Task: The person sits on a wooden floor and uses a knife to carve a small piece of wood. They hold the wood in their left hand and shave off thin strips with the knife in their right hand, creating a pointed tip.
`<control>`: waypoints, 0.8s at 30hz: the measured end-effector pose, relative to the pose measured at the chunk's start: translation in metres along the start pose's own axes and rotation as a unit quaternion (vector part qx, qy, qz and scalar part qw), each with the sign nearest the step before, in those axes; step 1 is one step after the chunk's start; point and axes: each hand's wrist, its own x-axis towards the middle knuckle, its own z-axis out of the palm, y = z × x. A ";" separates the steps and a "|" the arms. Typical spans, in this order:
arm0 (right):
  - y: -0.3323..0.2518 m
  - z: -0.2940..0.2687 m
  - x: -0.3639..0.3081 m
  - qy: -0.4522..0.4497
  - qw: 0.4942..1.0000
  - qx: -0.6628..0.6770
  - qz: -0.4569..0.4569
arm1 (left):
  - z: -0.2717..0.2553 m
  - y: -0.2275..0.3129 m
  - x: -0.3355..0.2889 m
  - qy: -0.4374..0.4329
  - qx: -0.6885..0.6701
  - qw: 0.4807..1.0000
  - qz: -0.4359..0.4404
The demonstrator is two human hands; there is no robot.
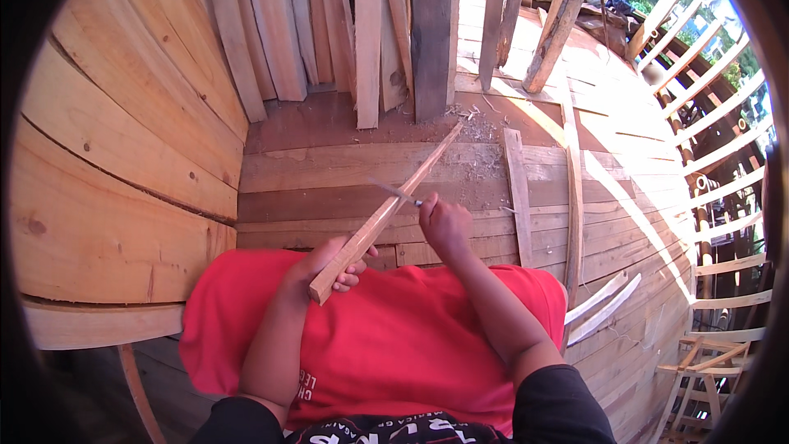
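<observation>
A long wooden stick (362, 236), square at its near end and narrowing to a point at the far end, slants up and away over my lap. My left hand (335, 265) is wrapped round it close to the thick near end. In my right hand (445, 224) is a knife (403, 195), its handle mostly hidden by the closed fingers. The blade lies across the stick at about its middle and looks slightly blurred. Wood shavings (472, 144) are scattered on the planks beyond the stick's tip.
A tall wall of curved planks (131, 115) rises at my left. Several boards (367, 49) stand upright ahead. Loose strips (518, 189) lie on the plank floor (304, 173) to the right, with two pale curved pieces (604, 308) nearer. Along the right edge runs a slatted railing (723, 185).
</observation>
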 end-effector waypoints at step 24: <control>-0.018 -0.020 0.003 -0.157 0.974 0.063 0.152 | 0.026 0.008 -0.026 0.050 0.047 0.994 0.082</control>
